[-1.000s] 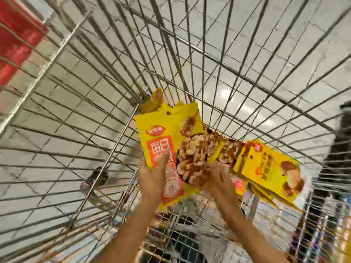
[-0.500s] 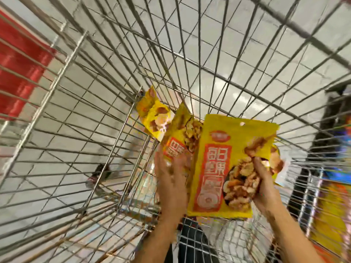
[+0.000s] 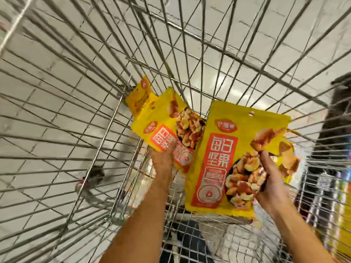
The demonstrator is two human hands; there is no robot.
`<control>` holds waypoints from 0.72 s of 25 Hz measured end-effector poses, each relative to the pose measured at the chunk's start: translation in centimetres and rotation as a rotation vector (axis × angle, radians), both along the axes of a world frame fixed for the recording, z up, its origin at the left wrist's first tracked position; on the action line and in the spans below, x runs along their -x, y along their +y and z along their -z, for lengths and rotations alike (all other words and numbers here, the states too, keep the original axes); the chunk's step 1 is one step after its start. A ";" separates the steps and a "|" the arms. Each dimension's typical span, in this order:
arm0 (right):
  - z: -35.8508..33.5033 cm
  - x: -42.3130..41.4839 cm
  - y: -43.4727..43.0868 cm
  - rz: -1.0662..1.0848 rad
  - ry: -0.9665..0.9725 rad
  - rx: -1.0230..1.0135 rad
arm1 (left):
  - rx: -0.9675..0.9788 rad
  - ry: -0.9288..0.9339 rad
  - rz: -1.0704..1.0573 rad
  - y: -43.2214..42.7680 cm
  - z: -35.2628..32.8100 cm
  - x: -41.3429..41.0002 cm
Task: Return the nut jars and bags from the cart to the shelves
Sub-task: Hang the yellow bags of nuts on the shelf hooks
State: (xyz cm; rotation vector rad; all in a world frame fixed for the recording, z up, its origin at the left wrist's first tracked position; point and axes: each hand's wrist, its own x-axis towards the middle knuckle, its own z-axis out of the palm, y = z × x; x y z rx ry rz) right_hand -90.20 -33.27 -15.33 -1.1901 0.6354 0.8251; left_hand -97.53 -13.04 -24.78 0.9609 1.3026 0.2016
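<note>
I look down into a wire shopping cart (image 3: 98,130). My right hand (image 3: 269,179) grips a large yellow nut bag (image 3: 214,158) by its right edge and holds it upright above the cart floor. My left hand (image 3: 164,158) is closed on a second yellow nut bag (image 3: 161,118), tilted to the left. A third yellow bag (image 3: 140,97) leans in the far corner of the cart behind it. Part of another yellow bag (image 3: 288,160) shows behind my right hand.
The cart's wire walls rise on all sides, with white floor tiles (image 3: 47,59) seen through them. A cart wheel (image 3: 95,177) shows below left. Dark shelving with coloured goods (image 3: 340,168) stands at the right edge.
Both bags have come up a little and nearer the camera. The left-hand bag has turned to show more of its front.
</note>
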 end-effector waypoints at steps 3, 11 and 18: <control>-1.9 -0.6 1.4 -0.018 -0.037 -0.029 | -0.144 0.066 -0.021 0.6 -2.0 -0.5; -19.0 1.6 -0.1 -0.002 -0.343 0.043 | -0.149 -0.292 0.405 4.8 -20.5 3.4; -38.6 17.2 -10.8 0.554 -0.668 0.053 | -0.176 -0.608 0.909 -5.4 -42.3 0.6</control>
